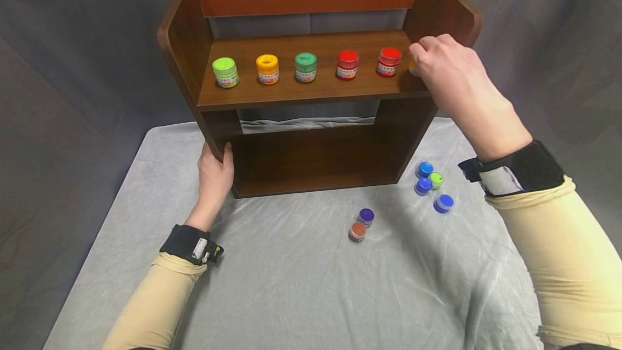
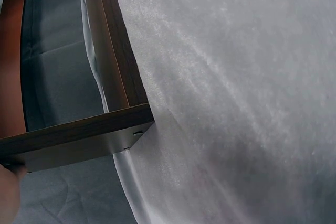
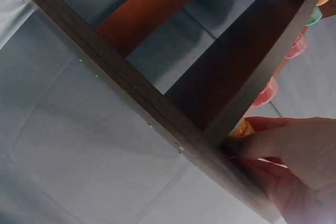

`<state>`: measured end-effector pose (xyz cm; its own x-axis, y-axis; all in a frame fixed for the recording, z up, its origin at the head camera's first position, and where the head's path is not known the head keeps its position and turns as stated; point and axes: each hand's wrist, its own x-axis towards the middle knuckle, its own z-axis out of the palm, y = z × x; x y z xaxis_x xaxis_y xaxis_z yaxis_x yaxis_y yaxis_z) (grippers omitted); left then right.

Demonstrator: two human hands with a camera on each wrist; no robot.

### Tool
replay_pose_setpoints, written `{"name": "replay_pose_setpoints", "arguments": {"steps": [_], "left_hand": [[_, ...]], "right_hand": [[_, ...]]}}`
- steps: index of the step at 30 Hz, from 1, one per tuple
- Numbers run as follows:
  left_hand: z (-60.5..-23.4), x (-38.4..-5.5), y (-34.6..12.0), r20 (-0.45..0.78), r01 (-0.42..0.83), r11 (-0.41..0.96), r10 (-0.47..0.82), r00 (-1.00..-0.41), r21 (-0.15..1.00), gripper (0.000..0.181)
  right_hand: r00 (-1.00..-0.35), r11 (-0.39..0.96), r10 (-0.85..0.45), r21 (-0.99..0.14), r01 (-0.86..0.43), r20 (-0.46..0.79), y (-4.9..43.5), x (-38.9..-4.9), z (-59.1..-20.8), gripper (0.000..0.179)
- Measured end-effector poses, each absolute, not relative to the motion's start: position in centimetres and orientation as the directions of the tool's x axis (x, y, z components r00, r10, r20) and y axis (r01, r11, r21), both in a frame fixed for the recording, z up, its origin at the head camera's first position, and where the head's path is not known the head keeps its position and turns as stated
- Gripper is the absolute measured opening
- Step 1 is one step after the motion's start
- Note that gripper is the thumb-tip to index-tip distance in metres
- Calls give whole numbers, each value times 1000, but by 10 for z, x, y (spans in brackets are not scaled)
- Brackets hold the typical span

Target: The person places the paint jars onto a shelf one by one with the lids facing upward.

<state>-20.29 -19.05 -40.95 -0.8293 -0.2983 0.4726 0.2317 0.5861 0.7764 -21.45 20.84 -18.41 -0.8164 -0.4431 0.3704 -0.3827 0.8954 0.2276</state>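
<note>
A dark brown wooden shelf (image 1: 311, 100) stands on the cloth-covered table. My left hand (image 1: 216, 174) grips the lower part of its left side panel, thumb at the front edge and the other fingers hidden behind. At the right end of the upper board, my right hand (image 1: 449, 72) holds a small yellow-orange paint jar (image 3: 242, 128), mostly covered by the fingers. Along the same board stand a light green jar (image 1: 226, 73), a yellow jar (image 1: 268, 69), a green jar (image 1: 306, 67), a red jar (image 1: 347, 65) and another red jar (image 1: 389, 62), upright and apart.
On the grey cloth (image 1: 291, 274), a purple jar (image 1: 366, 217) touches a brown jar (image 1: 357, 231) in front of the shelf. Farther right sit several blue jars (image 1: 444, 203) and a light green jar (image 1: 436, 180). A grey curtain (image 1: 73, 42) hangs behind.
</note>
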Motion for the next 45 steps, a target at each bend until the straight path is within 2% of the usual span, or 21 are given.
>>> {"name": "replay_pose_setpoints", "arguments": {"steps": [7,15,28,32,39,45], "left_hand": [[-410,-202,-191,476,238,583,-296,-829,777,36],[-409,-202,-190,470,235,587,-286,-835,774,37],[-409,-202,-190,467,229,586,-293,-834,777,38],[-409,-203,-190,465,231,581,-292,-836,780,38],[-409,-202,-190,460,229,579,-291,-839,783,39],[-410,-203,-190,474,233,586,-299,-829,776,38]], "right_hand": [[-833,892,-443,252,-375,331,205,-219,-181,26],[-857,895,-421,289,-340,296,203,-222,-181,33],[-819,893,-442,260,-367,365,204,-219,-186,38],[-738,868,-497,273,-415,458,203,-216,-191,36],[-485,784,-593,323,-530,643,200,-210,-201,28],[-359,737,-593,306,-603,721,192,-198,-211,24]]}}
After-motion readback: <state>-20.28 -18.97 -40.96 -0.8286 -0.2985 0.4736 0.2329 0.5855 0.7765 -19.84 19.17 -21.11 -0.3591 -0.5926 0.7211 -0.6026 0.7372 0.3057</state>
